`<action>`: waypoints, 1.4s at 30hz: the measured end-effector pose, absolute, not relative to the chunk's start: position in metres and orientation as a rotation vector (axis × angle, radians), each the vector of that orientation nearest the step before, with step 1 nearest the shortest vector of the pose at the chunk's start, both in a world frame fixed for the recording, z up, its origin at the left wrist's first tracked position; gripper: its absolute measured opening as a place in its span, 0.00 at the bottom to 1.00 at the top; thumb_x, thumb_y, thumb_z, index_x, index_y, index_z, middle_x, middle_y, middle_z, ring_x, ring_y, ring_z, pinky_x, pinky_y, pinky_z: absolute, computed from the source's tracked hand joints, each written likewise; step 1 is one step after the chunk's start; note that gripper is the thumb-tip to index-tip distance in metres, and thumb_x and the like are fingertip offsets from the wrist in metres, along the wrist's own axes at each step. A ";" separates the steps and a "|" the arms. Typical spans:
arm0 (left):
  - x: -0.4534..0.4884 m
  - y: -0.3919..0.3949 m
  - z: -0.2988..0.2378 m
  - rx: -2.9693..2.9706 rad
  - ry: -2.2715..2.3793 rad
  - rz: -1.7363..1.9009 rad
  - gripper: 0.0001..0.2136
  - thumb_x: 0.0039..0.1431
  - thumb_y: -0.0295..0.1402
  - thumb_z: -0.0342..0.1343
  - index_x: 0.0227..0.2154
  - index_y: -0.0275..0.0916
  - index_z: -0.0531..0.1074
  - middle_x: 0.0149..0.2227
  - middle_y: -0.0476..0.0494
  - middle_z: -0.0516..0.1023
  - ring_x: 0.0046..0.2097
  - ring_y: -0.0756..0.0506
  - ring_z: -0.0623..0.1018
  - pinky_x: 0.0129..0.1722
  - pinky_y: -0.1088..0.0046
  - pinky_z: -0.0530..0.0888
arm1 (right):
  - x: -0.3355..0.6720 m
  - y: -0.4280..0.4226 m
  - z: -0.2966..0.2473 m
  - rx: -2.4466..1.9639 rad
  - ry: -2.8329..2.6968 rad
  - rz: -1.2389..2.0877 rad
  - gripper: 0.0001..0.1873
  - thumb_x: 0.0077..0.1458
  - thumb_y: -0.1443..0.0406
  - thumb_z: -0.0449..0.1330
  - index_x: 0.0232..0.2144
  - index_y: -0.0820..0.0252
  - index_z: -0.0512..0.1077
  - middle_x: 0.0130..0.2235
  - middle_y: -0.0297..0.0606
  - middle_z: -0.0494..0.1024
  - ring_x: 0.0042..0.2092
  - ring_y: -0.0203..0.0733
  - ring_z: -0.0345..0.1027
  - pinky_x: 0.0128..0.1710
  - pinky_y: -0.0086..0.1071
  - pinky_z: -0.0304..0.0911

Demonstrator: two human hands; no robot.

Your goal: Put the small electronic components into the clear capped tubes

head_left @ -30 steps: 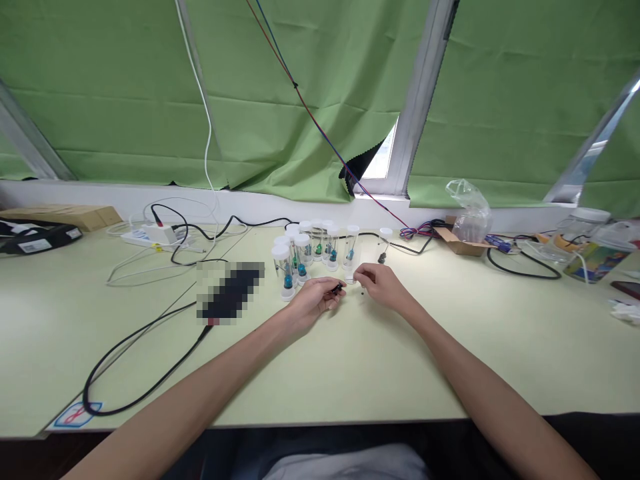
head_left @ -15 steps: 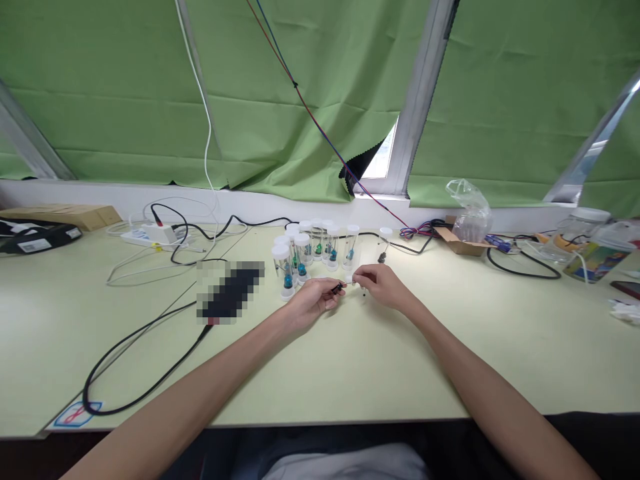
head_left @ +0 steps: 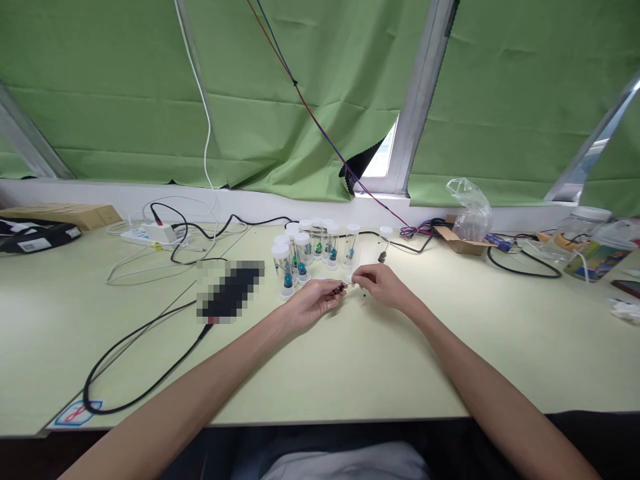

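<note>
My left hand (head_left: 311, 303) pinches a small black part (head_left: 339, 289) between thumb and fingertips, a little above the table. From that part a thin pale rod (head_left: 349, 285) runs across to the fingertips of my right hand (head_left: 383, 285), which are closed on its end. A tiny dark piece shows under my right hand; its kind I cannot make out. Just beyond both hands stand several clear tubes with white caps (head_left: 281, 265), holding blue or green figures on thin rods. Behind my right hand is another clear tube (head_left: 384, 241) with a dark figure inside.
A blurred-out dark device (head_left: 230, 293) with a black cable lies left of my hands. Farther back left is a power strip (head_left: 150, 235) with tangled cords. An open cardboard box (head_left: 465, 245) with a plastic bag and several plastic containers (head_left: 595, 257) stand at the right.
The black part in my left hand has turned slightly, and the left fingers have shifted a little. My right hand keeps almost the same place.
</note>
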State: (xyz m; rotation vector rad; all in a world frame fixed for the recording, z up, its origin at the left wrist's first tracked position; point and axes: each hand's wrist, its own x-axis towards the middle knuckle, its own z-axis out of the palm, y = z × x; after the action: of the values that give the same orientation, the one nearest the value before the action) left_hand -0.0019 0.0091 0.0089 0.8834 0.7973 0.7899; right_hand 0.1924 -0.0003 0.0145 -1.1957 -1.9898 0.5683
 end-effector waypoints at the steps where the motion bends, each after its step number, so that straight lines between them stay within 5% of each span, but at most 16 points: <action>1: -0.002 0.009 0.009 0.878 0.798 0.786 0.03 0.54 0.23 0.58 0.27 0.30 0.76 0.29 0.40 0.74 0.27 0.54 0.71 0.23 0.82 0.67 | 0.192 0.000 0.015 -1.199 -1.990 0.568 0.12 0.57 0.63 0.53 0.26 0.61 0.74 0.24 0.33 0.71 0.26 0.34 0.57 0.27 0.29 0.52; 42: -0.002 0.007 0.011 0.761 0.795 0.687 0.05 0.57 0.19 0.52 0.27 0.28 0.71 0.28 0.42 0.70 0.25 0.55 0.67 0.21 0.83 0.66 | 0.186 -0.003 0.016 -1.167 -2.042 0.571 0.11 0.58 0.66 0.54 0.26 0.62 0.72 0.24 0.32 0.70 0.27 0.34 0.57 0.29 0.29 0.51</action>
State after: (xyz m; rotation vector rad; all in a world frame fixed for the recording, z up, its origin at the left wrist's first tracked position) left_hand -0.0025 0.0071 0.0114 0.7612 0.7951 0.6869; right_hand 0.1862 -0.0030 0.0160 -1.1669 -2.0425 0.5712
